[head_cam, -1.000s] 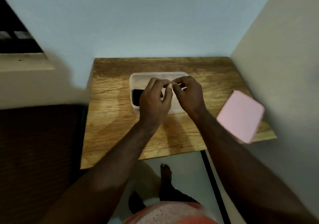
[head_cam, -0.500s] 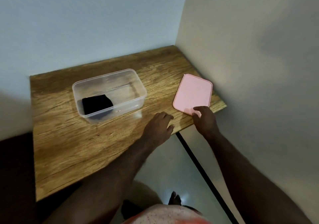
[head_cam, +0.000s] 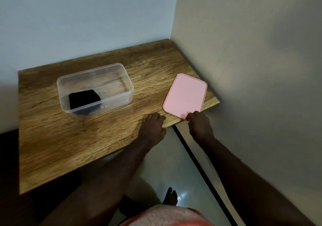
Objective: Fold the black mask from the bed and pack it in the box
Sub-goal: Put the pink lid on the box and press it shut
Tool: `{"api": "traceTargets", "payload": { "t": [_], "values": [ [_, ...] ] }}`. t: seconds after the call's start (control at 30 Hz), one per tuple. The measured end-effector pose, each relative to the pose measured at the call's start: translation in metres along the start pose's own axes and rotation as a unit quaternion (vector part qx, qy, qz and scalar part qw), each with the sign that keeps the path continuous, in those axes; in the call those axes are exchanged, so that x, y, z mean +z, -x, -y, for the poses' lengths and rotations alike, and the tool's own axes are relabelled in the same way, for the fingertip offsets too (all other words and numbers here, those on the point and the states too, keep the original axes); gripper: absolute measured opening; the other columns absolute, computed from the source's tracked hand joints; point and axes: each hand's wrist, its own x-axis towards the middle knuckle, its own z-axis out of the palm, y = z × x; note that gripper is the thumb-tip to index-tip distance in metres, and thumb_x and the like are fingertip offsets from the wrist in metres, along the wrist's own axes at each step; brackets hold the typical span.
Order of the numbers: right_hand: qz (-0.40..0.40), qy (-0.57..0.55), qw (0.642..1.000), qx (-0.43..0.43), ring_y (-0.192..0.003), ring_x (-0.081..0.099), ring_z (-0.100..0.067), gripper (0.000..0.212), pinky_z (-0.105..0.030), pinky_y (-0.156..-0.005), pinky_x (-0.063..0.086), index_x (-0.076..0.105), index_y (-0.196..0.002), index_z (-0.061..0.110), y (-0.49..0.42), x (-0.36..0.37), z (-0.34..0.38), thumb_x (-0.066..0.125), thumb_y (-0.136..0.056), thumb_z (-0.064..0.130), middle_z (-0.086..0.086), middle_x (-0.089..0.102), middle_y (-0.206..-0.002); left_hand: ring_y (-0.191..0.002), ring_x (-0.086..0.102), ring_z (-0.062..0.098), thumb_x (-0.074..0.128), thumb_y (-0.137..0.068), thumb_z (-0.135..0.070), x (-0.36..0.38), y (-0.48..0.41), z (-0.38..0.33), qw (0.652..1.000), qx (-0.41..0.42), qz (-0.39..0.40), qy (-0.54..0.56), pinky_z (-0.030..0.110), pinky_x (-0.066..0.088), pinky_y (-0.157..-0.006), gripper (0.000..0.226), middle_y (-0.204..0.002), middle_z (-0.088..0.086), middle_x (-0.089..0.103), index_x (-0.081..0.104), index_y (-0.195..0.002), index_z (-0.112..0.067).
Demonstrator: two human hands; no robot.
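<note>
Folded black cloth mask sits in the clear plastic box. Right of it, our right hand pinches the flat pink lid, likely to close the box; left hand idle, fingers loose.

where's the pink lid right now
The lid lies flat at the table's right end in the head view, right of the box, its near corner pinched by the right hand.

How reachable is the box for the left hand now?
Probably yes: left hand rests free on the table, only bare wood between it and the box; right hand pinches the pink lid, off to the side.
</note>
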Motion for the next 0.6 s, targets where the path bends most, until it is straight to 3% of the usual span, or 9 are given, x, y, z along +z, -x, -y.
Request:
{"api": "traceTargets", "payload": {
  "t": [0.17,0.3,0.37,0.5,0.6],
  "values": [
    [-0.006,0.025,0.999,-0.028,-0.099,0.056,-0.032,0.018,-0.038,-0.080,0.039,0.065,-0.099,0.012,0.001,-0.005,-0.004,0.054,-0.086,0.005,-0.008,0.066,-0.102,-0.127,0.042,0.030,0.063,-0.084,-0.028,0.001,0.003,-0.007,1.000,0.011,0.000,0.006,0.044,0.036,-0.101,0.056,-0.135,0.009,0.048,0.046,-0.136,-0.017],
    [-0.014,0.024,0.997,-0.066,-0.103,0.055,-0.028,0.019,-0.037,-0.085,0.040,0.065,-0.102,0.015,-0.001,-0.022,0.006,0.056,-0.086,0.011,-0.007,0.067,-0.105,-0.148,0.011,0.032,0.064,-0.086,-0.029,-0.003,0.003,-0.017,1.000,0.016,0.014,0.000,0.050,0.018,-0.116,0.073,-0.158,0.013,0.021,0.026,-0.148,-0.019],
    [-0.040,0.034,0.994,-0.091,-0.107,0.053,-0.029,0.020,-0.040,-0.089,0.039,0.066,-0.103,0.015,-0.004,-0.038,0.018,0.059,-0.085,0.015,-0.007,0.067,-0.107,-0.149,0.006,0.029,0.065,-0.086,-0.031,-0.009,0.000,-0.022,1.000,0.024,-0.010,-0.013,0.048,0.009,-0.120,0.076,-0.160,0.011,0.017,0.024,-0.150,-0.019],
    [-0.123,0.044,0.983,-0.132,-0.111,0.052,-0.029,0.020,-0.043,-0.092,0.035,0.071,-0.102,0.016,-0.012,-0.078,0.045,0.064,-0.083,0.016,-0.007,0.068,-0.106,-0.149,0.013,0.025,0.061,-0.088,-0.022,-0.038,-0.013,-0.031,0.995,0.065,-0.069,-0.032,0.048,0.002,-0.121,0.071,-0.157,0.007,0.030,0.027,-0.149,-0.015],
    [-0.142,0.031,0.977,-0.155,-0.113,0.051,-0.028,0.021,-0.042,-0.093,0.034,0.074,-0.102,0.018,-0.017,-0.105,0.058,0.068,-0.082,0.014,-0.005,0.068,-0.105,-0.136,0.041,0.024,0.054,-0.091,-0.012,-0.062,-0.025,-0.037,0.989,0.064,-0.130,0.004,0.043,0.021,-0.116,0.048,-0.140,0.006,0.054,0.046,-0.138,-0.016]
  ]
}}
